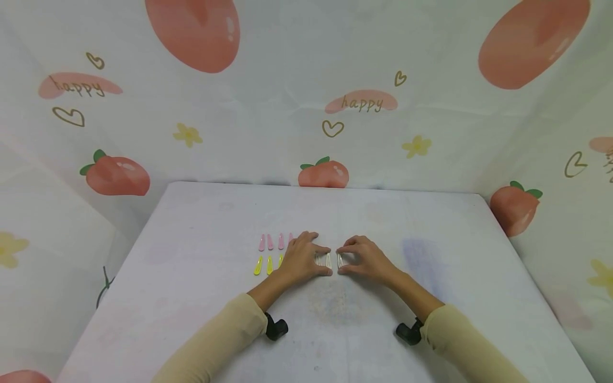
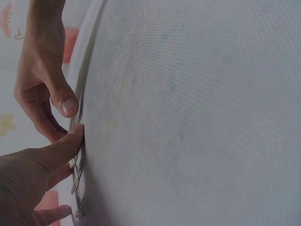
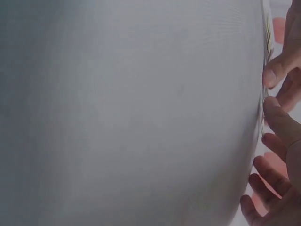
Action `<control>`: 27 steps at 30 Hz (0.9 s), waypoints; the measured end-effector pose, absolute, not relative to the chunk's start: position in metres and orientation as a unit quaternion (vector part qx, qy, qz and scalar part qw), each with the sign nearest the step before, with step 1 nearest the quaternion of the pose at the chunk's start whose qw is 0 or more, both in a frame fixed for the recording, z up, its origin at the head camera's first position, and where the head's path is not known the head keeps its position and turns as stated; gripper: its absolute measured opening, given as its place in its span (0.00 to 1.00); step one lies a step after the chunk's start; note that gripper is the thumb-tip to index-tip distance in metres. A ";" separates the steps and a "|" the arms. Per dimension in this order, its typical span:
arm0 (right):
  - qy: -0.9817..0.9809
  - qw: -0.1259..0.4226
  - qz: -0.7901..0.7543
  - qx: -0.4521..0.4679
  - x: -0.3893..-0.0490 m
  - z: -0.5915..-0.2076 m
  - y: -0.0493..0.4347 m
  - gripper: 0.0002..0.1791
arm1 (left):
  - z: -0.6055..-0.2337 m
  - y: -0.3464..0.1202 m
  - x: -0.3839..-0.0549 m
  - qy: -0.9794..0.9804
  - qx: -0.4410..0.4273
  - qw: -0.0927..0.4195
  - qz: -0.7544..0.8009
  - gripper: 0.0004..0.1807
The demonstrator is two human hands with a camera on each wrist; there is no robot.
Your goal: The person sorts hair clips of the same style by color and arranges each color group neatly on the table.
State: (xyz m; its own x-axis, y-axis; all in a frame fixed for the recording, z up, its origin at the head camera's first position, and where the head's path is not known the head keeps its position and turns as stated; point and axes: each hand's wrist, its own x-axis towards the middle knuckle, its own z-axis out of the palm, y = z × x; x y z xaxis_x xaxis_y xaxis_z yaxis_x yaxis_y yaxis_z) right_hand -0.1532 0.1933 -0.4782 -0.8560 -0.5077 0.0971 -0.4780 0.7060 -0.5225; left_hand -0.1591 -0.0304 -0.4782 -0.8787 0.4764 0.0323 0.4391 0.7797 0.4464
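Near the middle of the table, my left hand spans a pale, silvery hair clip, thumb at its near end and index finger at its far end. Just across a narrow gap, my right hand pinches another silvery hair clip the same way. A further pale clip shows under the left palm. Left of that hand, pink snap hair clips form a row behind a row of yellow snap hair clips; the left hand partly covers both rows. In the left wrist view, the clips are seen edge-on and blurred.
The white table reaches back to a patterned cloth wall. A bluish stain marks the tabletop on the right. Black wrist cameras sit at both sleeves.
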 end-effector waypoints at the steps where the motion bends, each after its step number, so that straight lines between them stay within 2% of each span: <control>1: 0.924 0.028 -0.276 -0.265 -0.153 -0.478 0.192 0.25 | -0.478 -0.030 -0.159 0.942 0.243 0.042 0.228 0.30; 16: 0.923 0.031 -0.267 -0.275 -0.158 -0.476 0.193 0.30 | -0.478 -0.032 -0.162 0.939 0.253 0.043 0.230 0.30; 22: 0.919 0.049 -0.272 -0.280 -0.160 -0.469 0.201 0.32 | -0.475 -0.032 -0.167 0.934 0.266 0.075 0.225 0.31; 27: 0.925 0.066 -0.278 -0.249 -0.163 -0.458 0.219 0.31 | -0.465 -0.041 -0.176 0.921 0.286 0.095 0.247 0.31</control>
